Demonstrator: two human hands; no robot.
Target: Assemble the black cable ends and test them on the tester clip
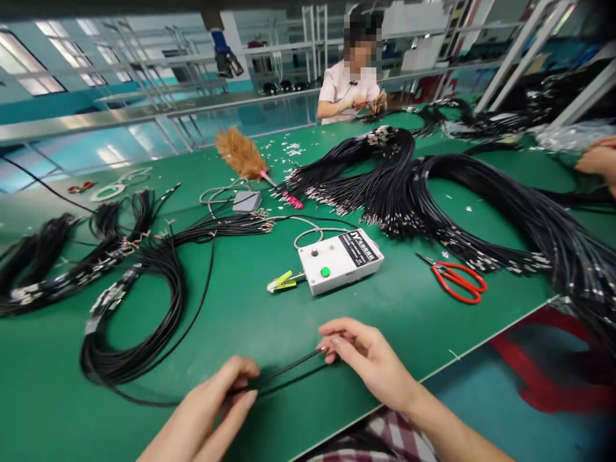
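A thin black cable (293,364) stretches between my two hands above the green table. Its tip is pinched by the thumb and fingers of my right hand (359,351). My left hand (219,401) is closed loosely around the same cable further back, and from there it trails left toward a coiled bundle of black cables (176,301). Beyond my hands sits a white box (344,262) with a green button and a knob. A yellow-green clip (283,282) sticks out from the box's left side.
Red-handled scissors (459,279) lie to the right. Large piles of black cables (462,186) cover the right and back. A brown duster (240,154) and a grey box (247,201) are further off. A co-worker (350,90) sits across; another person's hand (599,160) shows at right.
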